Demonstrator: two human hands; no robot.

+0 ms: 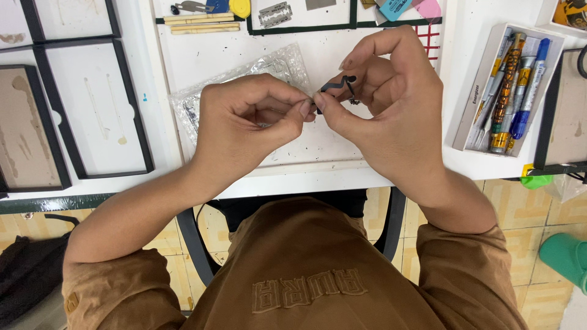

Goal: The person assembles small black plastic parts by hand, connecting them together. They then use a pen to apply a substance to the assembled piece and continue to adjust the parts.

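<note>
Sleeves: nearest my view I saw brown, soft-looking fabric sleeves (101,284) and a chest panel with raised stitched lettering.
Chair: a black frame (194,241) showed beneath the arms, over yellowish patterned floor tiles (553,214).
Left hand: my left hand (247,125) was curled, thumb and forefinger pressed together on the near end of the small black wavy strip (337,84), thin, flat and matte.
Right hand: my right hand (391,104) pinched the same strip between thumb and forefinger, the other fingers arched loosely above it.
Strip position: it sat between both hands, lifted above the white, ink-speckled work mat (293,146), near the table's middle.
Plastic bag: a clear, crinkled plastic bag (269,70) with a glossy, embossed texture lay flat on the mat, just behind the left hand and partly hidden by it.
Frames: two shallow rectangular trays with black edges (92,110) lay to the left, their pale insides stained.
Tool box: to the right stood an open white cardboard box (474,104) holding slim metal tools and pens, one blue, one with an orange-and-black grip.
Far edge: pale wooden sticks (202,23), a steel razor blade (275,14) and a yellow rounded plastic piece (240,7) lay furthest off.
Floor right: a green rubbery object (565,256) sat at the edge; I could not tell what it was.
</note>
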